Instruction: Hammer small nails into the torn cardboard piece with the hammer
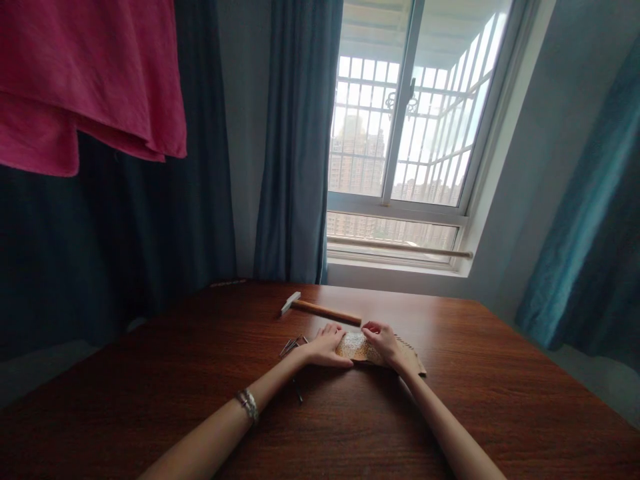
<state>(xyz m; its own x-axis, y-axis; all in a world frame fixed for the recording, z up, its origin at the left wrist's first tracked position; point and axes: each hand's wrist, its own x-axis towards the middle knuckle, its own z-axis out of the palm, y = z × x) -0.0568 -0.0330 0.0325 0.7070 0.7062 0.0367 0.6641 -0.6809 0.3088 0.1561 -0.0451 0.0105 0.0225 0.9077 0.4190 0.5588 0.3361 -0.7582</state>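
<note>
A small flat wooden board [356, 347] with a pale speckled top lies on the brown wooden table [200, 373]. My left hand [327, 347] rests on its left end, fingers curled over the edge. My right hand [385, 341] lies over the board's right part, fingertips bent down in a pinch; what they hold is too small to see. Just beyond the hands lies a hammer [320, 309] with a wooden handle and metal head pointing left. Several nails [293, 345] lie loose on the table left of my left hand.
One dark nail [298, 392] lies by my left forearm, which wears a bracelet [249, 403]. Behind the table are a barred window [405, 133] and blue curtains [295, 147]. A pink cloth [90, 73] hangs at the upper left.
</note>
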